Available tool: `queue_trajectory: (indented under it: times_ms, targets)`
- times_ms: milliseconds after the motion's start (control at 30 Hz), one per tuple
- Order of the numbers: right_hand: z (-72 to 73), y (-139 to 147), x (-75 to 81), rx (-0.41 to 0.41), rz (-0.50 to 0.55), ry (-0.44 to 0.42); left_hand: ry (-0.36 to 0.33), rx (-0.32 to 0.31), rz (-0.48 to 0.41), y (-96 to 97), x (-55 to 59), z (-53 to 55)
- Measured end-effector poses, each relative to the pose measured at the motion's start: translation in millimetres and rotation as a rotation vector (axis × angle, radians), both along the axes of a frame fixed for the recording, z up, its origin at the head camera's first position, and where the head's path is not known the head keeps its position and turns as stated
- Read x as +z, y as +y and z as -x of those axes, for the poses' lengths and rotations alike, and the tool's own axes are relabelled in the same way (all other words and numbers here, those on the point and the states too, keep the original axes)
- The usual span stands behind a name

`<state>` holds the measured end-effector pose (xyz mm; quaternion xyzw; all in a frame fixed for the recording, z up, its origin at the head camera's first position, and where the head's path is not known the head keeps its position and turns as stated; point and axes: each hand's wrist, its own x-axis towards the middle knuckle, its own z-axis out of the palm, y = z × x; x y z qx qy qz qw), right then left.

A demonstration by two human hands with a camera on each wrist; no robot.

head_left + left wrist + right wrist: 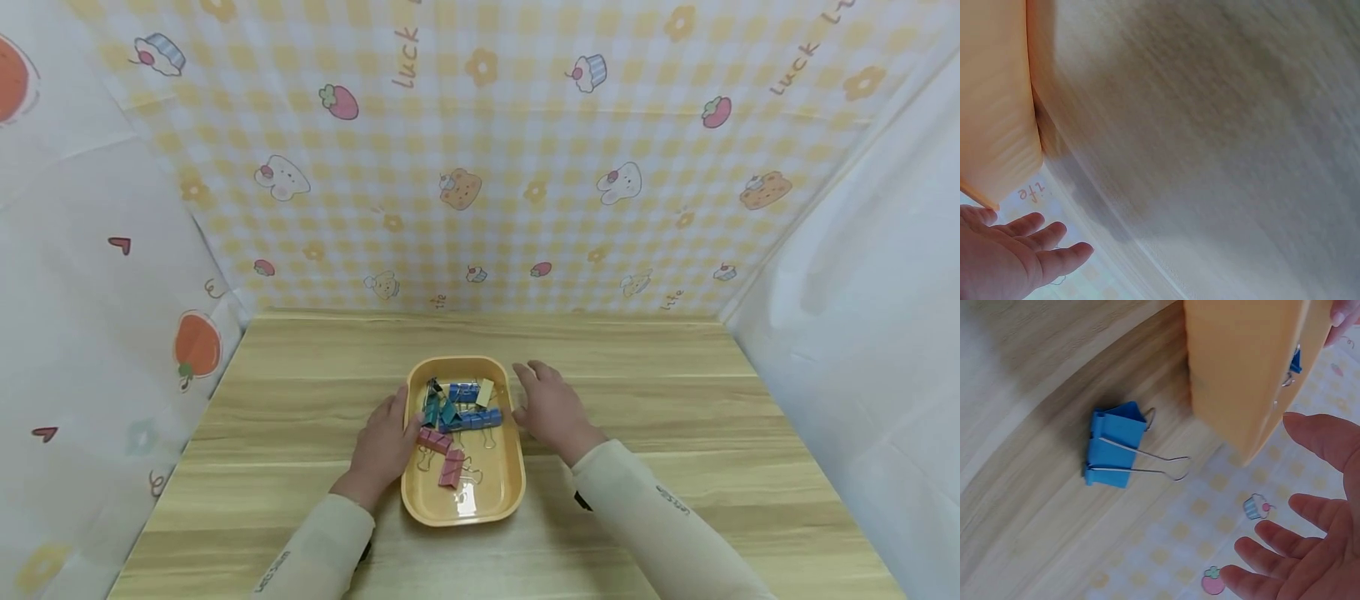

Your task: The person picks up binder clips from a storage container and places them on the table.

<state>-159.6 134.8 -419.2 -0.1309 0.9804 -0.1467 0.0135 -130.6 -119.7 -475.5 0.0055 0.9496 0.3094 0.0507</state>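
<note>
A yellow tray (465, 507) lies on the table with several binder clips in it: blue (480, 419), teal (431, 411), pink (452, 468) and pale yellow (485, 392), plus a dark one. At the left rim my left hand (382, 446) holds the tray, thumb over the edge and other fingers outside it. My right hand (553, 412) is just right of the tray, fingers spread and holding nothing. The right wrist view has a blue binder clip (1116, 447) on the table beside the tray; in the head view the right hand hides it.
The wood-grain table (660, 392) extends on both sides of the tray. Behind it stands a yellow checked cloth (525, 233), with white cloth (97, 317) at the left and more at the right.
</note>
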Motion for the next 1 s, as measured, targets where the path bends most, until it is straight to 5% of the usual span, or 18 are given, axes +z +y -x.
queue_trajectory:
  times_ms: [700,1000]
  targets:
    - [-16.1,-38,9.8,0.204,-0.05,0.007,-0.024,0.006,-0.003,0.2,-2.5,3.5]
    - [-22.5,-49,7.3,0.272,-0.072,-0.053,-0.022,0.006,-0.019,-0.8,-3.3,2.9]
